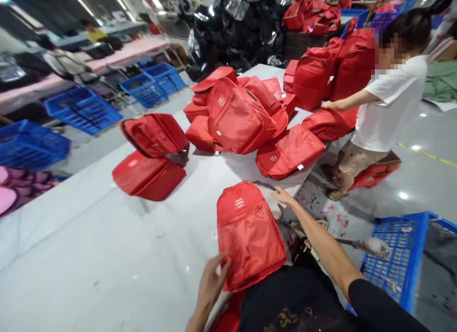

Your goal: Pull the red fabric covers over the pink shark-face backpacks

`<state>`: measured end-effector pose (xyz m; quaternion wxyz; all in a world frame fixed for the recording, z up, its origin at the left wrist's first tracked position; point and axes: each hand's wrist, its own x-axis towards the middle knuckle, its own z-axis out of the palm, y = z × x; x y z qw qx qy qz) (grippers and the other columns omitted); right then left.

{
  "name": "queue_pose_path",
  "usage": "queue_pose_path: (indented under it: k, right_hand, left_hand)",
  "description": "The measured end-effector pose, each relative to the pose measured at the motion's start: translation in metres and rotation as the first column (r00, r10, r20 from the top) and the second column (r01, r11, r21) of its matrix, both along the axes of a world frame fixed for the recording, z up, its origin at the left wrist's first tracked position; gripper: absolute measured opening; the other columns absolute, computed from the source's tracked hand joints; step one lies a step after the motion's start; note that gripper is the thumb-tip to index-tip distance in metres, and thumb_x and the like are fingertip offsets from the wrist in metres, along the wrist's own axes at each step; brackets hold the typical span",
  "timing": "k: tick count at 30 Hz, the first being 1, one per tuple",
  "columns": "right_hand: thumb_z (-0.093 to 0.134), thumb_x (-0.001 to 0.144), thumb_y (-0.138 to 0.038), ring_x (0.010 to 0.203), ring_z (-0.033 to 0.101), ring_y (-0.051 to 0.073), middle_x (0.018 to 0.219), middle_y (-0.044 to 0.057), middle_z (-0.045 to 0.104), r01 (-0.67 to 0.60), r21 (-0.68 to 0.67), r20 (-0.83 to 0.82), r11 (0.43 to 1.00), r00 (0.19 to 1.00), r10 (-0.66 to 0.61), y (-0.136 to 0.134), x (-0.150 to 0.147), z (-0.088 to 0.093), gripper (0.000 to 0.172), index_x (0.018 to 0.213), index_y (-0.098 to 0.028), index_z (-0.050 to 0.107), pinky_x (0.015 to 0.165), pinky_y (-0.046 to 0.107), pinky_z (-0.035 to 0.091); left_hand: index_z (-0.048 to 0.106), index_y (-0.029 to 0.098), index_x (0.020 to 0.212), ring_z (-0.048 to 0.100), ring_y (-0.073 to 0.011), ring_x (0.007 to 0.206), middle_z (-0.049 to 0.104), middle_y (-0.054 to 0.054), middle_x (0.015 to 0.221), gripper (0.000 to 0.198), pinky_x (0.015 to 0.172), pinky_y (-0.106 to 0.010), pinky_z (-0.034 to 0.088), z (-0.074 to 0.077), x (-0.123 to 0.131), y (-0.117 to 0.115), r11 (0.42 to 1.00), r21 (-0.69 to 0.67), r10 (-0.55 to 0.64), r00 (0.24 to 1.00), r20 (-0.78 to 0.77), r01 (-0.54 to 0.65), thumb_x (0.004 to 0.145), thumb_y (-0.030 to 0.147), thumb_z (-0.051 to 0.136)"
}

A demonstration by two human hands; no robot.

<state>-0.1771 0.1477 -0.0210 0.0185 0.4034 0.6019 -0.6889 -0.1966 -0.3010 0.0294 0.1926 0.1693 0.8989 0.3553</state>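
Observation:
A red backpack (250, 232) with a small white logo near its top lies flat on the white table, its lower end against my body. My left hand (212, 279) is at its lower left edge, thumb and fingers curled together on the fabric; the fingertips are slightly blurred. To the right of the backpack's top, my right hand (282, 196) reaches out over the table's edge with fingers stretched and apart, holding nothing. Beyond it lies another red backpack (291, 151) with a white tag.
More red backpacks (239, 118) are heaped on the white table (107, 246), with two stacked (150, 175) at left. A co-worker in a white shirt (400, 99) touches a bag at right. Blue crates (403, 260) stand on both sides. Black bags (239, 32) are piled behind.

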Motion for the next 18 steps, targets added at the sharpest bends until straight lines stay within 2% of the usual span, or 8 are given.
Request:
queue_pose_path:
  k: [2,4,6,7,9,12,16,18]
  right_hand:
    - [0.093,0.081,-0.056,0.147,0.066,0.035,0.161,0.017,0.07,-0.07,-0.012,0.01,0.997,0.997,0.07,-0.037,0.004,-0.004,0.081,0.15,-0.02,0.072,0.127,0.051,0.052]
    - [0.09,0.081,-0.051,0.131,0.075,0.032,0.143,0.012,0.081,-0.109,-0.006,0.005,0.994,0.994,0.109,-0.071,0.011,-0.007,0.062,0.135,-0.022,0.079,0.118,0.047,0.059]
    - [0.083,0.082,-0.043,0.123,0.077,0.031,0.13,0.007,0.085,-0.09,0.042,0.014,0.995,0.996,0.09,-0.097,0.018,-0.009,0.045,0.123,-0.024,0.079,0.116,0.046,0.06]
    - [0.079,0.083,-0.041,0.121,0.077,0.031,0.127,0.007,0.085,-0.069,0.07,0.022,0.995,0.997,0.068,-0.105,0.02,-0.009,0.04,0.119,-0.024,0.077,0.117,0.048,0.059]
    - [0.073,0.083,-0.04,0.12,0.076,0.031,0.125,0.007,0.085,-0.041,0.104,0.024,0.994,0.999,0.039,-0.11,0.024,-0.004,0.039,0.118,-0.023,0.074,0.117,0.051,0.059]
    - [0.071,0.086,-0.047,0.124,0.077,0.03,0.135,0.008,0.083,-0.03,0.081,-0.116,0.996,0.992,0.039,-0.098,0.023,0.016,0.05,0.13,-0.023,0.071,0.116,0.047,0.06]
    - [0.08,0.086,-0.061,0.144,0.069,0.03,0.156,0.013,0.074,0.011,0.18,-0.357,0.984,0.932,0.055,-0.068,0.0,0.061,0.076,0.15,-0.022,0.067,0.13,0.048,0.051]
    - [0.081,0.085,-0.069,0.158,0.058,0.03,0.17,0.013,0.063,0.041,0.266,-0.389,0.963,0.919,0.068,-0.053,-0.013,0.088,0.09,0.16,-0.022,0.063,0.138,0.048,0.041]
  left_hand:
    - [0.083,0.025,0.12,0.072,-0.047,0.137,0.084,-0.02,0.134,0.063,0.124,-0.065,0.053,-0.002,-0.027,0.017,0.961,0.032,0.274,0.961,-0.028,-0.273,0.076,0.069,0.076]
    - [0.078,0.019,0.115,0.076,-0.0465,0.128,0.085,-0.023,0.124,0.062,0.113,-0.063,0.06,-0.008,-0.047,0.04,0.86,0.045,0.494,0.851,0.181,-0.509,0.071,0.062,0.083]
    - [0.075,0.018,0.099,0.081,-0.042,0.102,0.084,-0.019,0.098,0.05,0.093,-0.056,0.067,-0.014,-0.055,0.062,0.783,0.063,0.534,0.721,0.441,-0.619,0.066,0.052,0.087]
    - [0.073,0.018,0.093,0.081,-0.0384,0.09,0.082,-0.016,0.087,0.045,0.084,-0.052,0.067,-0.015,-0.056,0.071,0.761,0.086,0.518,0.683,0.516,-0.643,0.063,0.048,0.088]
    - [0.071,0.019,0.09,0.076,-0.0318,0.076,0.078,-0.01,0.079,0.045,0.075,-0.045,0.065,-0.012,-0.054,0.083,0.735,0.149,0.499,0.677,0.541,-0.662,0.059,0.045,0.09]
    - [0.071,0.02,0.098,0.072,-0.0256,0.077,0.077,-0.005,0.086,0.054,0.075,-0.039,0.061,0.011,-0.048,0.087,0.693,0.27,0.546,0.732,0.409,-0.668,0.061,0.052,0.093]
    - [0.071,0.023,0.113,0.076,-0.0295,0.094,0.08,-0.007,0.104,0.055,0.09,-0.047,0.064,0.053,-0.022,0.086,0.726,0.383,0.583,0.806,0.097,-0.571,0.079,0.063,0.089]
    - [0.069,0.026,0.126,0.077,-0.0356,0.11,0.08,-0.011,0.119,0.06,0.103,-0.056,0.063,0.06,0.002,0.088,0.778,0.377,0.538,0.843,0.01,-0.502,0.084,0.065,0.088]
